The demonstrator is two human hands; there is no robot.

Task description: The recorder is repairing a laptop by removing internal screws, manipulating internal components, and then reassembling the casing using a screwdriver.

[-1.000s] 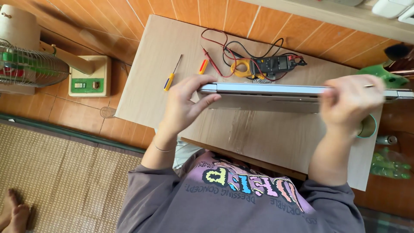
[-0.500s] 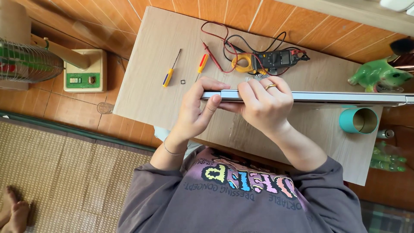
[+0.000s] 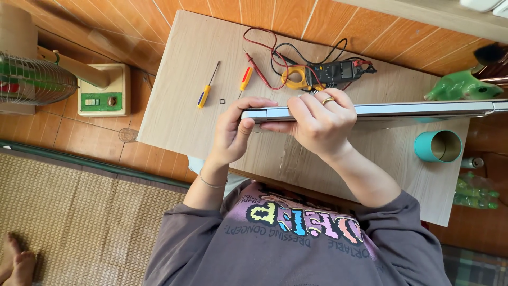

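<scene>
Both hands grip the closed silver laptop (image 3: pixel 381 109) held on edge above the surface (image 3: pixel 201 42): the left hand (image 3: pixel 233 132) clamps its corner, and the right hand (image 3: pixel 317 119) pinches the rim just beside it. A steadier hold would spread the hands apart. Beyond the hands lie a clamp meter (image 3: pixel 323 74) and screwdrivers (image 3: pixel 206 87); nearer, the surface is bare.

small grey screen on black clamp meter (image 3: pixel 338 71), apparently blank

Lighting: bright, even daylight, source not visible. Soft shadows under laptop (image 3: pixel 370 110) and hands on table (image 3: pixel 180 106). Mild sheen on floor tiles (image 3: pixel 296 13). Focus sharp centre; slight wide-angle stretch at edges. No motion blur.
</scene>
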